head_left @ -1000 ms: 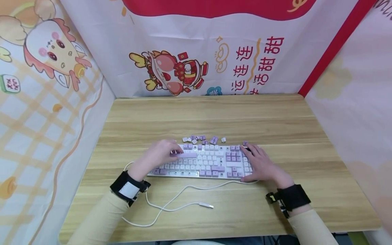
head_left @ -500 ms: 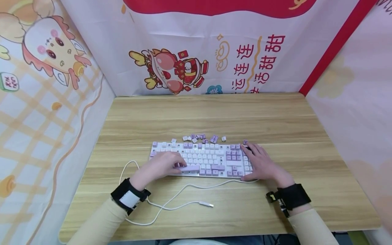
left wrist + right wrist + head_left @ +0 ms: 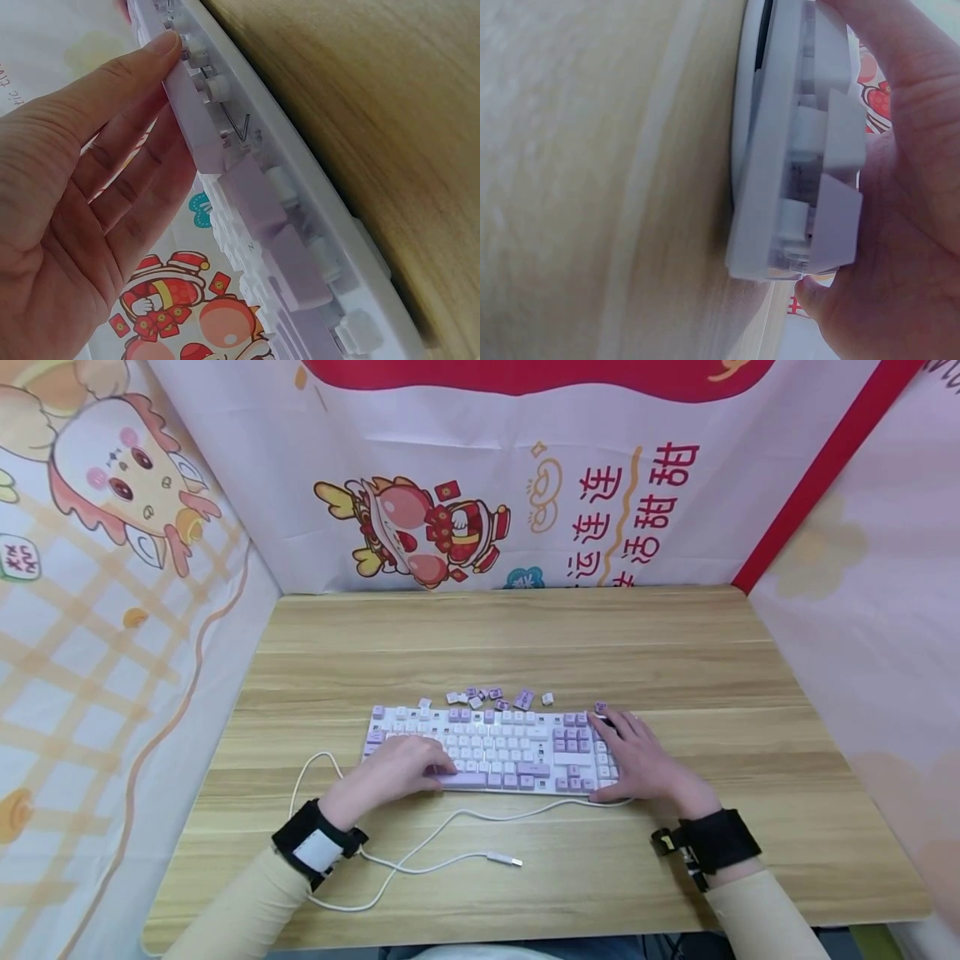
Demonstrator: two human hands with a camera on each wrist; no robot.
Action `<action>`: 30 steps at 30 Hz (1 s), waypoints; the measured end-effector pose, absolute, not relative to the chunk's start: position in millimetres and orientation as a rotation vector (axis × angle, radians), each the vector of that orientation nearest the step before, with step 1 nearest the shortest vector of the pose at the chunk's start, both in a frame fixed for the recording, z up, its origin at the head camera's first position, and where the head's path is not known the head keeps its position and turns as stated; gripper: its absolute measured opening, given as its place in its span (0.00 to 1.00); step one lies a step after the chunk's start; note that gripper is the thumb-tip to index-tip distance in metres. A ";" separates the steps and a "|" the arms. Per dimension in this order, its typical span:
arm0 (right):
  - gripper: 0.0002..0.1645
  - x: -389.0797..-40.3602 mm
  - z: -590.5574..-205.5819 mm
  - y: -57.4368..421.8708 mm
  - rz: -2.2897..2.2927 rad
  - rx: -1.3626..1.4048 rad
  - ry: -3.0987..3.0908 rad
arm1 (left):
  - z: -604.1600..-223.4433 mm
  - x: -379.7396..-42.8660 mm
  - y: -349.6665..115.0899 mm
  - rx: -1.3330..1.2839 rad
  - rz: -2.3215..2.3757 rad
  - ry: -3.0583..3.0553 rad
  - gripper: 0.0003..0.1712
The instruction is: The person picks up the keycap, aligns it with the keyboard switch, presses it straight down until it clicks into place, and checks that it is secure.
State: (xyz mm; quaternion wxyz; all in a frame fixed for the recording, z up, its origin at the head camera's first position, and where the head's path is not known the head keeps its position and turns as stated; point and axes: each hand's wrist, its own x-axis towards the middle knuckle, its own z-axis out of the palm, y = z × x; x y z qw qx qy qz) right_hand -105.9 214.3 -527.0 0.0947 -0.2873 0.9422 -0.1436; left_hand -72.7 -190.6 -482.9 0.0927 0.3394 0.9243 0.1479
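One long purple plastic spacebar (image 3: 467, 781) is pinched by the left hand (image 3: 405, 765); the white, mostly filled keyboard (image 3: 572, 761) is held by the right hand (image 3: 639, 762); loose purple-and-white keycaps (image 3: 523, 699) beyond seem unplaced.

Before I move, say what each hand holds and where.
Left hand: the purple spacebar, by its long edges. Right hand: the keyboard, across its right end.
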 end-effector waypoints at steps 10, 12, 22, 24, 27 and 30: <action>0.76 -106.6 -529.2 215.0 -0.429 -0.828 2.772 | -483.0 -71.2 -188.3 1.024 0.388 2.772 0.12; 0.76 -106.5 -528.8 214.6 -0.428 -0.828 2.770 | -482.5 -71.0 -187.9 1.032 0.381 2.774 0.11; 0.76 -106.3 -529.2 215.3 -0.424 -0.833 2.781 | -481.7 -68.9 -185.3 1.003 0.351 2.798 0.11; 0.76 -106.2 -529.4 215.6 -0.426 -0.847 2.791 | -481.7 -68.5 -184.2 0.989 0.355 2.798 0.12; 0.76 -106.5 -530.6 215.8 -0.422 -0.861 2.799 | -481.7 -67.9 -183.1 0.985 0.357 2.803 0.13; 0.76 -107.0 -531.0 215.1 -0.420 -0.870 2.804 | -482.1 -67.7 -183.2 1.000 0.356 2.808 0.12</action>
